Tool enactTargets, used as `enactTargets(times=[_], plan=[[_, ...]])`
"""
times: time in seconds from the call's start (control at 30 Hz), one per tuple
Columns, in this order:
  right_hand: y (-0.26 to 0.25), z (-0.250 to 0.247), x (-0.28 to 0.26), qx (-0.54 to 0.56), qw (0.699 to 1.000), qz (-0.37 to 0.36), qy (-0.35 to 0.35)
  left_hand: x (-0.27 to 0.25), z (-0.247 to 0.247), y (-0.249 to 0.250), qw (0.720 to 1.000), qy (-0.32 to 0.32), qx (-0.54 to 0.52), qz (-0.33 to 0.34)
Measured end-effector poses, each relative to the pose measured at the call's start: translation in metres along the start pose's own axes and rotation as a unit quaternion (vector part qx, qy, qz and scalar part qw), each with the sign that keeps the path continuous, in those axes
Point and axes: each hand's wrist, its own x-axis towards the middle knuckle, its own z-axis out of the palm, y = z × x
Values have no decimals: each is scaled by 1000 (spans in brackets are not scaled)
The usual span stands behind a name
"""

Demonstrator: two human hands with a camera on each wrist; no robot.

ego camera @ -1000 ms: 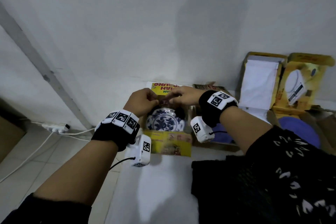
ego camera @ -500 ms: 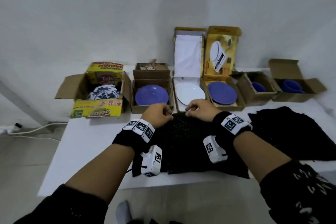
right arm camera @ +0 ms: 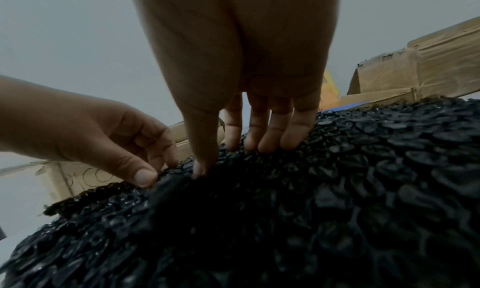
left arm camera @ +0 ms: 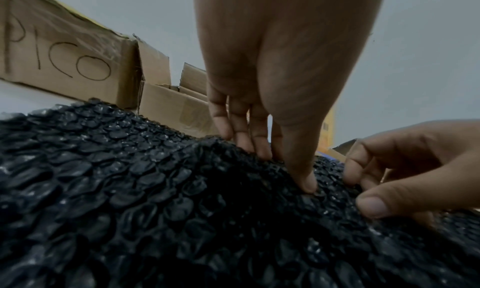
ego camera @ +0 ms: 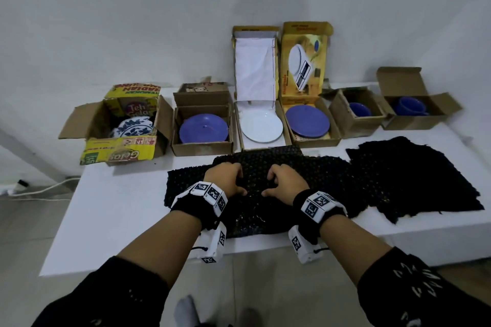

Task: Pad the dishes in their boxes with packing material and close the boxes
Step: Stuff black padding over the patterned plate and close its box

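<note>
A black bubble-wrap sheet (ego camera: 255, 167) lies on the white table (ego camera: 114, 210) in front of a row of open boxes. My left hand (ego camera: 225, 180) and right hand (ego camera: 285, 180) sit side by side on it, each pinching a raised fold between thumb and fingers (left arm camera: 259, 146) (right arm camera: 270, 140). The boxes hold a blue-and-white patterned dish (ego camera: 132, 126), a purple plate (ego camera: 203, 129), a white plate (ego camera: 261, 126), another purple plate (ego camera: 308, 121) and two blue cups (ego camera: 358, 109) (ego camera: 409, 106).
A second black bubble-wrap sheet (ego camera: 409, 175) lies at the right of the table. The yellow box (ego camera: 119, 151) stands at the far left with its flaps out. Tall lids (ego camera: 255, 66) lean on the wall. A cable (ego camera: 39, 190) runs along the floor at left.
My hands left the yellow box with the patterned dish and came down onto the bubble wrap, where they now pinch up a fold. The view has swung right and widened.
</note>
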Motion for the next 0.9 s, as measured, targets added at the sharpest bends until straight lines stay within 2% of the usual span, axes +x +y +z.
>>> enactTargets(times=[0.23,0.3,0.4,0.5,0.57,0.67,0.77,0.83,0.9], plan=[[-4,-7,2,28,998,-45,36,-3,-3,-5,999,-17,-39,28],[-8,-9,2,24,998,-66,5,-4,-5,-5,997,-49,-50,31],[-12,-4,3,-45,994,-78,-60,-5,-5,-3,996,-75,-39,33],[-12,-1,3,-51,995,-66,-61,-5,-7,-4,996,-66,-62,28],[-13,-4,2,-28,997,-61,-28,-4,-11,-6,993,-47,-101,32],[-18,-16,1,-5,994,-64,85,-3,-26,-7,981,-14,-188,36],[-30,-26,0,34,976,-85,198,-3,-39,-4,957,18,-287,33],[-37,-30,-2,46,953,-98,284,-2,-45,-5,938,41,-343,31],[-43,-33,-3,39,945,-114,303,-6,-53,-5,920,61,-386,29]])
